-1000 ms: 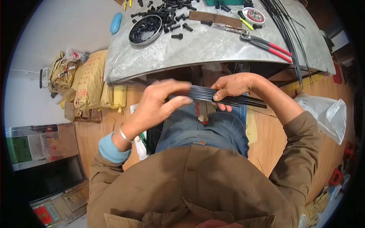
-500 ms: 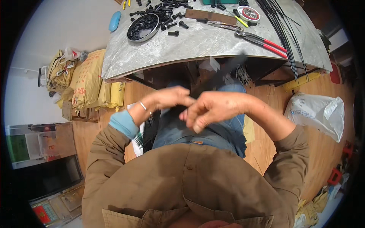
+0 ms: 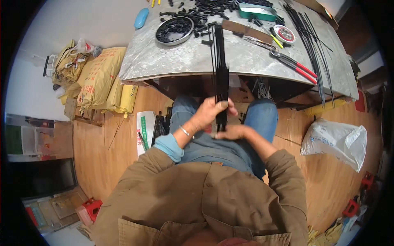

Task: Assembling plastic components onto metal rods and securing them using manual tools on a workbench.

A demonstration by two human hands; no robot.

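Observation:
Closed round a bundle of thin black strips [image 3: 222, 82], my left hand [image 3: 208, 112] holds it nearly upright in the picture, over my lap. The strips' far ends are uneven and reach over the table's front edge; a few stand apart on the left side. At the near end of the bundle is my right hand [image 3: 233, 132], its fingers stretched flat against or just under the strip ends. Part of those fingers is hidden by the bundle and slightly blurred.
The grey table [image 3: 135, 65] bears a round dish of black parts [image 3: 174, 30], loose black bolt-like pieces [image 3: 201, 12], red-handled pincers [image 3: 293, 67], a green tray [image 3: 258, 17] and more long black strips [image 3: 314, 45]. A white sack [image 3: 334, 143] lies on the floor to the right.
The blurred dark bundle, slanting to the right before, now stands straight in my left hand. My right hand has dropped from above my left to the bundle's near end.

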